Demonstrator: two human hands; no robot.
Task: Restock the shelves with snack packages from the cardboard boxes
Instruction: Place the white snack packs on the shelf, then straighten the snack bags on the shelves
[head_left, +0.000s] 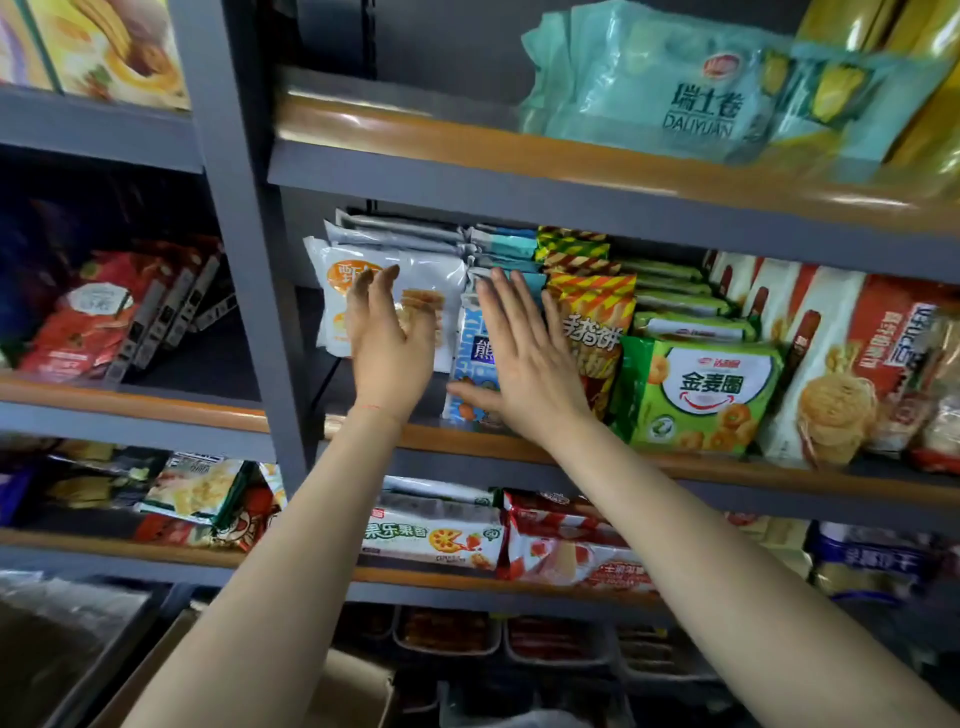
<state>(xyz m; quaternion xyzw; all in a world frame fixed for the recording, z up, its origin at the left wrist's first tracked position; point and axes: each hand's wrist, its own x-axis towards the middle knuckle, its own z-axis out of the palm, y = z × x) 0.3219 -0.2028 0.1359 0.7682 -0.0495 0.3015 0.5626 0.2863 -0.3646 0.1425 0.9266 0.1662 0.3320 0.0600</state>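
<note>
- The left hand (387, 345) is spread, fingers straight and pointing up, in front of a white plastic snack bag with an orange round label and pictured crackers (415, 291); whether the palm touches the bag cannot be told.
- The right hand (524, 358) is also spread flat, fingers straight, thumb out to the left, lying against a blue-and-white snack bag with white characters (470, 364); it pinches nothing.
- Both bags stand upright at the left end of the middle grey metal shelf with a wooden front edge (727, 465), the white one close to the grey upright post (244, 260).
- Just right of the blue bag stands an orange-and-yellow striped bag of stick biscuits (597, 312), then a green bag printed "金麦圈" (701, 395), then white-and-red bags showing round cakes (826, 374).
- On the shelf above lies a pale teal bag marked "瑞士卷" and "DALIYUAN" (670, 93).
- On the shelf below sits a white bag with green characters reading "果乐果香" (431, 535), beside red-and-white bags (566, 545).
- A brown cardboard box (343, 691) shows at the bottom edge, below the arms.
</note>
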